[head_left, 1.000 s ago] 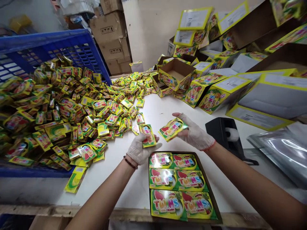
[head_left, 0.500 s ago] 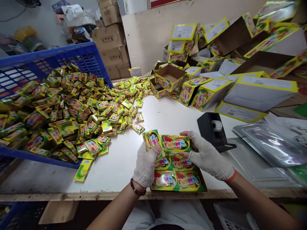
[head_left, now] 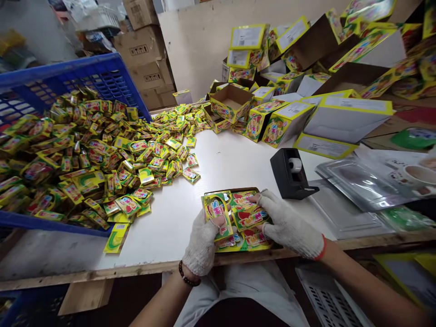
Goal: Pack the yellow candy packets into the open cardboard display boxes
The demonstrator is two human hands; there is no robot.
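Observation:
My left hand (head_left: 200, 245), in a white fingerless glove, grips a small yellow-green TWINS candy pack (head_left: 216, 204) with its thumb on the printed face. My right hand (head_left: 289, 221), gloved likewise, has its fingers closed on the right end of another TWINS pack (head_left: 245, 219), tilted over the box. Beneath both hands is a shallow open display carton (head_left: 235, 189) at the table's front edge. More packs lie flat in it, partly hidden by my hands and the held packs.
Loose candy packs (head_left: 160, 154) spill from a blue plastic crate (head_left: 116, 68) on the left. A black tape dispenser (head_left: 288, 177) stands right of my right hand. Clear plastic trays (head_left: 368, 181) lie further right. Display cartons (head_left: 293, 122) are piled at the back right, brown cartons (head_left: 143, 59) behind.
The pack in my right hand has moved down toward the front of the carton and tilted. The carton's back rim now shows. My left hand still holds its pack; the view has shifted.

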